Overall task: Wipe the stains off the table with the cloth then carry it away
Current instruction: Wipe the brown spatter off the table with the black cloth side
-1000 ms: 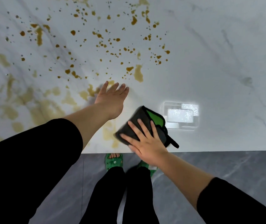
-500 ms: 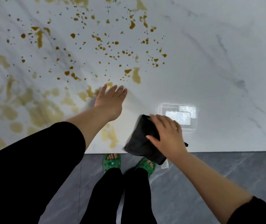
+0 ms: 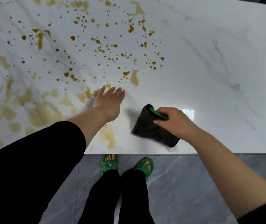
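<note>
My right hand grips the folded dark cloth, fingers curled over its green-trimmed edge. The cloth is low over the white marble tabletop near its front edge, at about 4 o'clock from my left hand; I cannot tell whether it touches the surface. My left hand lies flat and released on the tabletop, fingers straight and pointing to 1 o'clock. Brown stains spread from 9 o'clock round to 1 o'clock of that hand, with a yellowish patch at 6 o'clock by the tabletop's edge. My green sandals stand on the grey floor.
</note>
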The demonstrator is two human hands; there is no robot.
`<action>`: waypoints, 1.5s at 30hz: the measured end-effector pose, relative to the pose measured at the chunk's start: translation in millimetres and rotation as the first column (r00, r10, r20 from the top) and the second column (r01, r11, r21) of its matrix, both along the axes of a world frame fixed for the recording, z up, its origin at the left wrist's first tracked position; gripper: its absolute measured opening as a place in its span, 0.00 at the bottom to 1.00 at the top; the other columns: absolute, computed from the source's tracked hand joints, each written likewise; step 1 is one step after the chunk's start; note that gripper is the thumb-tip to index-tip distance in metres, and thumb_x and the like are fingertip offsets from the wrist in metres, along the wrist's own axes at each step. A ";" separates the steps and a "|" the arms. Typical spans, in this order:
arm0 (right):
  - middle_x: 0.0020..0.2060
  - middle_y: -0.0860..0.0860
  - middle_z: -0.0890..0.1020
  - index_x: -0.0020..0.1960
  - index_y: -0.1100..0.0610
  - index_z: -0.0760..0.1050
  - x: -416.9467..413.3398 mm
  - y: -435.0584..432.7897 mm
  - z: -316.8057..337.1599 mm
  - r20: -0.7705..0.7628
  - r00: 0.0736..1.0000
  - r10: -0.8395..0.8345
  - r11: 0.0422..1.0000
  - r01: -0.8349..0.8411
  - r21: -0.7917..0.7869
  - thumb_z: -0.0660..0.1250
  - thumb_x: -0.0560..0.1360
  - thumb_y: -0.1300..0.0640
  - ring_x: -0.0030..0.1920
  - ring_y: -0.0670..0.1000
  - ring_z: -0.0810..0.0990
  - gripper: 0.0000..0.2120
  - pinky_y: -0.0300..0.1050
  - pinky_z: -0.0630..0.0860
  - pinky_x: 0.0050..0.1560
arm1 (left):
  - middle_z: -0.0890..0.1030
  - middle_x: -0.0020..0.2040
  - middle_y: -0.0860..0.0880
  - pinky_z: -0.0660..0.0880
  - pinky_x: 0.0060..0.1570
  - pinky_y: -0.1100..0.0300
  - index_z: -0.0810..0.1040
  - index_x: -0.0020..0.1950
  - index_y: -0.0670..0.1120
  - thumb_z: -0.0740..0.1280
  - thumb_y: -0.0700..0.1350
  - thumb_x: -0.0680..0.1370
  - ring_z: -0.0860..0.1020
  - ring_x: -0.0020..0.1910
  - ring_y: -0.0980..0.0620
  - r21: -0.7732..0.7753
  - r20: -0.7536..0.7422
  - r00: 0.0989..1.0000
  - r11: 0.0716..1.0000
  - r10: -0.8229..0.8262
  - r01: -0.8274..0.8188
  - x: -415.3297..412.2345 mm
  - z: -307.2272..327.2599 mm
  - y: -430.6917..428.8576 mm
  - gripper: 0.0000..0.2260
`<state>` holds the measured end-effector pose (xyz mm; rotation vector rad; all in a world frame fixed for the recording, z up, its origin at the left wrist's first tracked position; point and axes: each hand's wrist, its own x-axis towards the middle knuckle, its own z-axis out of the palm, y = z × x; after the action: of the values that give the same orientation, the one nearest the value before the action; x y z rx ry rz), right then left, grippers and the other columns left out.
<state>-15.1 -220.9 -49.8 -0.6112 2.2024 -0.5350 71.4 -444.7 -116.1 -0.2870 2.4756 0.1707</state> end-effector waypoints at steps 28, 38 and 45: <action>0.68 0.42 0.20 0.67 0.35 0.20 81.1 -3.9 -98.5 -0.184 0.954 0.235 0.898 -0.141 0.417 0.28 0.71 0.30 0.67 0.52 0.17 0.29 0.66 0.22 0.64 | 0.39 0.80 0.53 0.25 0.65 0.47 0.38 0.79 0.50 0.48 0.44 0.82 0.37 0.78 0.51 -0.033 -0.093 0.995 0.999 0.032 -0.035 5.0 -9.5 5.9 0.28; 0.69 0.41 0.22 0.70 0.34 0.25 -57.6 -110.0 -110.5 -0.227 0.915 0.333 0.904 -0.242 0.351 0.37 0.77 0.33 0.69 0.53 0.20 0.27 0.66 0.23 0.62 | 0.36 0.79 0.53 0.23 0.65 0.46 0.34 0.78 0.52 0.49 0.39 0.79 0.34 0.77 0.51 -0.038 -0.053 0.998 0.998 0.044 -0.046 4.1 -7.4 6.1 0.33; 0.72 0.43 0.26 0.73 0.36 0.30 -82.3 -127.1 -110.0 -0.294 0.858 0.422 0.893 -0.337 0.299 0.37 0.78 0.35 0.71 0.52 0.23 0.27 0.64 0.21 0.61 | 0.37 0.79 0.54 0.18 0.59 0.38 0.34 0.78 0.53 0.47 0.41 0.79 0.31 0.76 0.50 -0.145 -0.034 0.999 0.989 -0.004 -0.001 4.7 -5.1 7.5 0.31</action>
<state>-97.5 -348.0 -159.8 -1.0498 2.3367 0.0578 76.2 -437.2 -121.2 -0.3458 2.5267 -0.0062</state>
